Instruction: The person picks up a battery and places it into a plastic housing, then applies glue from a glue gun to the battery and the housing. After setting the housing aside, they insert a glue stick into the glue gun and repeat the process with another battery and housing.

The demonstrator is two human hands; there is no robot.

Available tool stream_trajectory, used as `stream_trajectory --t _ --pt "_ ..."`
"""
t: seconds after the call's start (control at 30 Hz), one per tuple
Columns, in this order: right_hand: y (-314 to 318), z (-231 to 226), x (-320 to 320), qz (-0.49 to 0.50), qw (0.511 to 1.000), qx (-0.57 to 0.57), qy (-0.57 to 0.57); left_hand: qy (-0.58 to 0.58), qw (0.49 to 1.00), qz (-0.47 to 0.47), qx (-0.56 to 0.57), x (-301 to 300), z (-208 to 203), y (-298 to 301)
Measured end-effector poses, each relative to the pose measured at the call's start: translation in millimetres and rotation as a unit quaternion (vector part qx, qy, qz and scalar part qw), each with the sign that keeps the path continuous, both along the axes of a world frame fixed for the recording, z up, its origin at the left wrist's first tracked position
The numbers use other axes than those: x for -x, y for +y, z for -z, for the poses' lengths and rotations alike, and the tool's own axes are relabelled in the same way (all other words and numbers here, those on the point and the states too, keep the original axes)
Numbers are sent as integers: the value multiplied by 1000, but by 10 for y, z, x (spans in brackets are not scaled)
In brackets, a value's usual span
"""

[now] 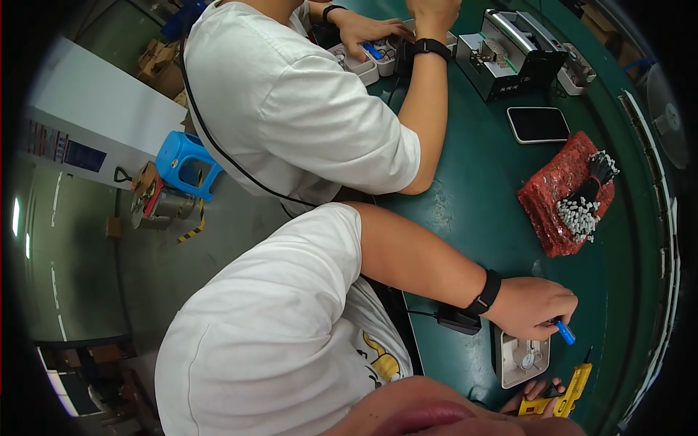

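Blue-handled tool (pixel 565 332) pinched in my left hand (pixel 533 305), tip over white tray (pixel 523 360) near table's (pixel 472 203) close edge. My right hand (pixel 536 396), low in frame, fingers wrapped on yellow tool (pixel 571 392), just beside tray. Tight here. Further out: bare green surface, then red mesh bundle (pixel 560 192) with white-tipped wires (pixel 582 214), black tablet (pixel 538 123), grey machine (pixel 509 54). Co-worker's hands (pixel 378 33) fill the far-left corner.
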State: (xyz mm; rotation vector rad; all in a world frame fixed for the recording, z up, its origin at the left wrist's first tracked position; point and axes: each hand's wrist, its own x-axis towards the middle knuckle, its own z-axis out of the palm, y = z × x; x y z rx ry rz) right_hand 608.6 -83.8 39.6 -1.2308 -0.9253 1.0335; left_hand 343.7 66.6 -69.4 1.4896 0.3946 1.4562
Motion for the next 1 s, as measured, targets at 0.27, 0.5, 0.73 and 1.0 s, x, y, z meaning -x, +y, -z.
stream_trajectory --t 0.27,0.5,0.73,1.0 --pt "201 -54 429 106 988 62 -95 19 998 -40 46 118 63 4" --pt "1987 586 1772 -346 937 -14 43 217 912 -331 107 2126 79 426" --pt "2328 284 3044 -493 863 -7 -109 275 834 -477 23 3121 -285 121" --pt "2221 248 3280 -515 840 43 -168 289 832 -469 71 3098 -332 -90"
